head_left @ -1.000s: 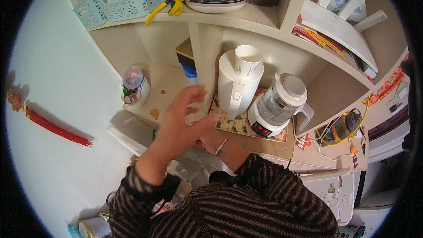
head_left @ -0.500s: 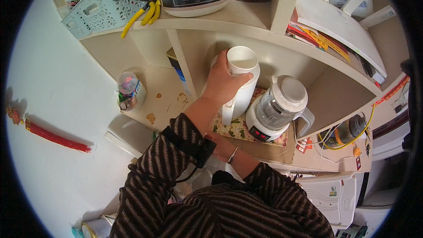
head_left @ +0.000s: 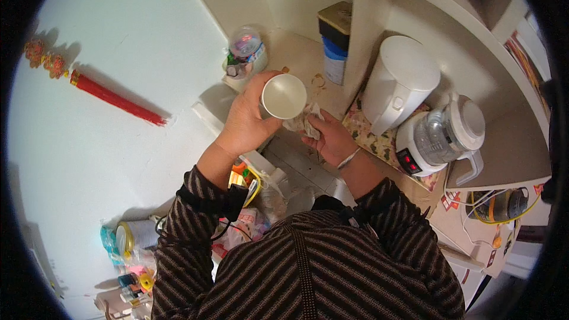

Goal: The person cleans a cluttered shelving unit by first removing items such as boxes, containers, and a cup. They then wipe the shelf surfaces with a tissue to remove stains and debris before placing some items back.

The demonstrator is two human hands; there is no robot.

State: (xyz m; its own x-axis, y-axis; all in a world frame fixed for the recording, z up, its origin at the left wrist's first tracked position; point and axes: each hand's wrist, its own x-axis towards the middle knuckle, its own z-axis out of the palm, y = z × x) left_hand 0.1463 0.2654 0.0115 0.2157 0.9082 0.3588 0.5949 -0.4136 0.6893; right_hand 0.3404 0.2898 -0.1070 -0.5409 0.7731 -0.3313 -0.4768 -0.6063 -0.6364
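My left hand [head_left: 246, 115] is wrapped round a white cup [head_left: 284, 96], its open mouth turned up towards me. Against the cup's right side, my right hand [head_left: 332, 137] pinches a crumpled whitish cloth or tissue [head_left: 304, 122]. Part of that cloth is hidden by the fingers. To the right of my hands, a white electric kettle [head_left: 400, 80] stands on a flowered mat [head_left: 374, 136]. Beside it is a glass kettle [head_left: 438, 133] on a white base with red lights.
On the shelf's left part stand a clear plastic tub [head_left: 246, 53] and a dark-topped blue container [head_left: 335, 44]. A red tassel [head_left: 115, 98] hangs on the wall. White cables [head_left: 468, 225] and a dark jar [head_left: 504, 204] lie right. Bags [head_left: 243, 231] and a can [head_left: 135, 237] sit below.
The white cup has come off the top of the white kettle and moved left in my left hand. My right hand has risen to it with the cloth. The view has swung left.
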